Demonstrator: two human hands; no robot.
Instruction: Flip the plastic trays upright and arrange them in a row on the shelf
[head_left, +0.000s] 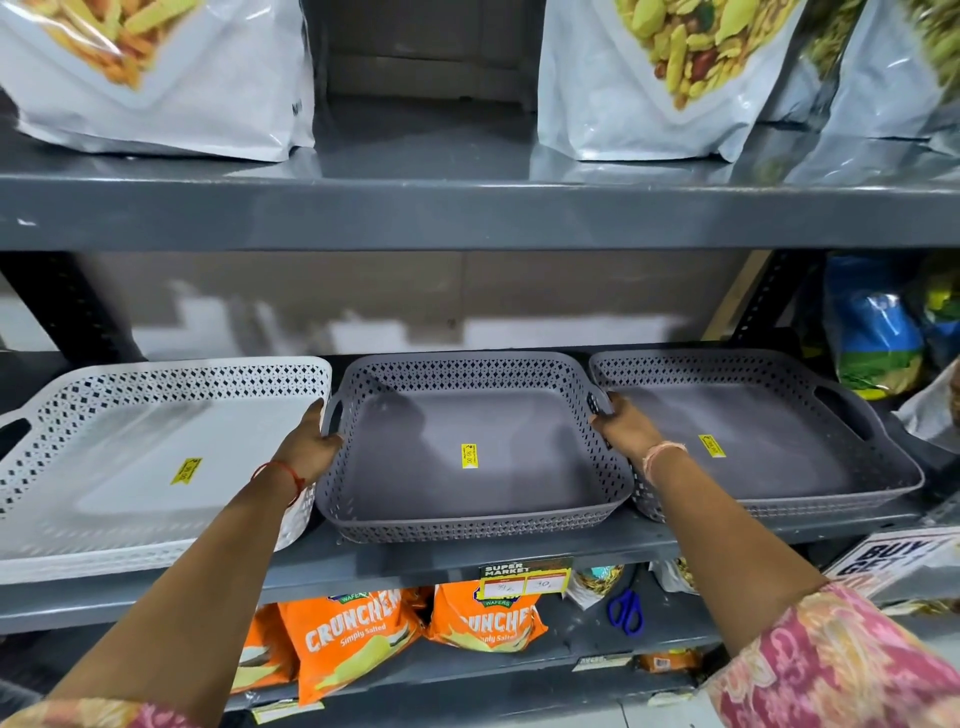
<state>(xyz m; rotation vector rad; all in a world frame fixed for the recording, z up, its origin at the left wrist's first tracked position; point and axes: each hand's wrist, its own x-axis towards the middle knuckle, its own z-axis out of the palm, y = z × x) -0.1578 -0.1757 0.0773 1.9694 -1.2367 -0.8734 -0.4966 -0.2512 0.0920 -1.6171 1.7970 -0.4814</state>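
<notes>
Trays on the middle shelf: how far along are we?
Done: white tray, middle grey tray and right grey tray all sit upright in a row. In hand: left hand and right hand grip the middle tray's handles. Left: possibly squaring it up.

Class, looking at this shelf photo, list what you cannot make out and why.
- White tray: left end cut off by the head view's edge.
- Yellow stickers: print too small.
- Right tray: near left corner hidden behind the right hand.
- Left hand: fingertips hidden by the middle tray handle.
</notes>
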